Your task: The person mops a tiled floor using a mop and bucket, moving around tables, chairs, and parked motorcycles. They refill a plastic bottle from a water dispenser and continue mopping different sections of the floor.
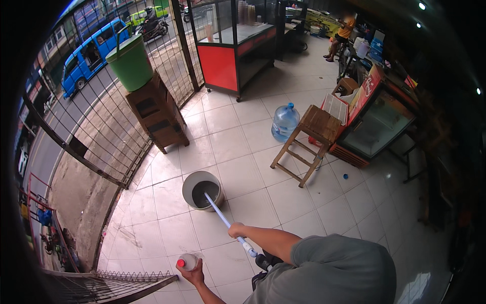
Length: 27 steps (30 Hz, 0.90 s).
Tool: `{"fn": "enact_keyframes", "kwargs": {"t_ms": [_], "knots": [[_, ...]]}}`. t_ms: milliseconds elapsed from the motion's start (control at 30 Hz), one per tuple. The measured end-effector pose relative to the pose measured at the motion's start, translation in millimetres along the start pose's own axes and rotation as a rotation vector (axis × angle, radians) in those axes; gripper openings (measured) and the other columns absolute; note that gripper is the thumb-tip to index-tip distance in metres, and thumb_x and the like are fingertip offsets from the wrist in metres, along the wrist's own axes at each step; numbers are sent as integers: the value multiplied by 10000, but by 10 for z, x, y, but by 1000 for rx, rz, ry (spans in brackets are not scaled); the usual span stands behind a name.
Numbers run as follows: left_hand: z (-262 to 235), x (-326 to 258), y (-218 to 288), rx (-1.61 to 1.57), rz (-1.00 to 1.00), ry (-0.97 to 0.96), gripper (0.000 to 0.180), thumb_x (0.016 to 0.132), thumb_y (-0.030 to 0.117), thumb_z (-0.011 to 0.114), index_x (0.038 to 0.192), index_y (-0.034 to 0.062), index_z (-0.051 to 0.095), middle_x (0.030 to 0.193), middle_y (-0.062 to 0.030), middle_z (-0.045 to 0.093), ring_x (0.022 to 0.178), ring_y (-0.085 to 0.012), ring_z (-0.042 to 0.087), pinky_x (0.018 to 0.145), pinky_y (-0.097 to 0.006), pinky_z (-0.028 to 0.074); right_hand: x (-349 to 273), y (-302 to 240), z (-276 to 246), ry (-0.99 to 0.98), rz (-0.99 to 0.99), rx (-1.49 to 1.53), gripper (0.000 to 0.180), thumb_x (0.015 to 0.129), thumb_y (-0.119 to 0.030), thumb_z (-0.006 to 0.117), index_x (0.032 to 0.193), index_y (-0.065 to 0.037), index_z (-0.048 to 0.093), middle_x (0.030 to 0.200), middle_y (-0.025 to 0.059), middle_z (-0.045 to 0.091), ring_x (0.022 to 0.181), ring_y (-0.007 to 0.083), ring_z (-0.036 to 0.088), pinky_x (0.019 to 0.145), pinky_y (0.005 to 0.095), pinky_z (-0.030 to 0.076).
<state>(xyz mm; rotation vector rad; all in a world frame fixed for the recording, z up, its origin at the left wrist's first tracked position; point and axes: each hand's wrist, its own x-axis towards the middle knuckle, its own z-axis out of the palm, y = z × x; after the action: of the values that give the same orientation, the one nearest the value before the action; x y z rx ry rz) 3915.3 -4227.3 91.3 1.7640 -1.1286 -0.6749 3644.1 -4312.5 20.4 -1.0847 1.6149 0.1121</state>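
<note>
My right hand (pixel 236 230) is closed round a pale blue pole (pixel 217 210), like a mop handle, near its white upper end. The pole slants down into a round, pale bucket (pixel 188 193) on the floor. Dark liquid (pixel 205 191) in the bucket hides the pole's lower end. Low in the view, my left hand (pixel 195 273) grips a clear plastic bottle (pixel 190 261) with a red cap. The bottle is apart from the bucket, nearer to me.
Ahead stand a red-fronted stall counter (pixel 217 66) and stacked brown stools (pixel 157 114) bearing a green bucket (pixel 129 63). To the right are a water jug (pixel 286 121), a wooden stool (pixel 321 124) and a glass-door cooler (pixel 377 126). A metal gate (pixel 101 167) borders the street; a person (pixel 345 33) is far off.
</note>
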Motion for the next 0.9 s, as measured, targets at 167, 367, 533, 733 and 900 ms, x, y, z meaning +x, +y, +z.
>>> {"fn": "enact_keyframes", "kwargs": {"t_ms": [167, 367, 533, 733, 900], "knots": [[283, 959, 69, -79, 5, -69, 708, 585, 67, 872, 1164, 55, 466, 1101, -106, 579, 1005, -242, 582, 904, -370, 479, 742, -620, -552, -66, 42, 90, 294, 742, -41, 591, 1014, 26, 680, 803, 171, 677, 617, 257, 660, 519, 394, 520], [556, 2025, 130, 120, 67, -68, 747, 574, 126, 897, 1188, 63, 476, 1120, -132, 601, 1006, -256, 591, 912, -370, 483, 1746, -1640, -893, 67, 10, 305, 182, 761, -51, 609, 914, 2, 692, 759, 135, 659, 631, 223, 625, 492, 384, 469], [421, 2780, 45, 108, -95, 25, 793, 534, 180, 924, 1172, 57, 469, 1099, -144, 611, 1003, -282, 599, 892, -391, 483, 2414, -3279, -2614, -329, 181, 1198, 173, 823, -177, 471, 890, -35, 544, 616, 106, 557, 424, 143, 514, 319, 240, 311], [-5, 3196, 77, 120, -162, 223, 834, 522, 218, 927, 1188, 54, 452, 1085, -170, 612, 1028, -328, 602, 899, -419, 477, 3163, -4561, -3568, -217, -64, 1332, 615, 939, -580, 364, 1391, -164, 355, 1125, 314, 603, 703, 317, 659, 446, 303, 496], [-356, 3417, -357, 123, -224, 333, 905, 496, 193, 941, 1235, 36, 443, 1125, -164, 589, 1034, -296, 598, 912, -408, 484, 3364, -5084, -3745, 3, -327, 1346, 783, 931, -705, 288, 1469, -136, 278, 1220, 199, 613, 800, 232, 635, 617, 301, 513]]}}
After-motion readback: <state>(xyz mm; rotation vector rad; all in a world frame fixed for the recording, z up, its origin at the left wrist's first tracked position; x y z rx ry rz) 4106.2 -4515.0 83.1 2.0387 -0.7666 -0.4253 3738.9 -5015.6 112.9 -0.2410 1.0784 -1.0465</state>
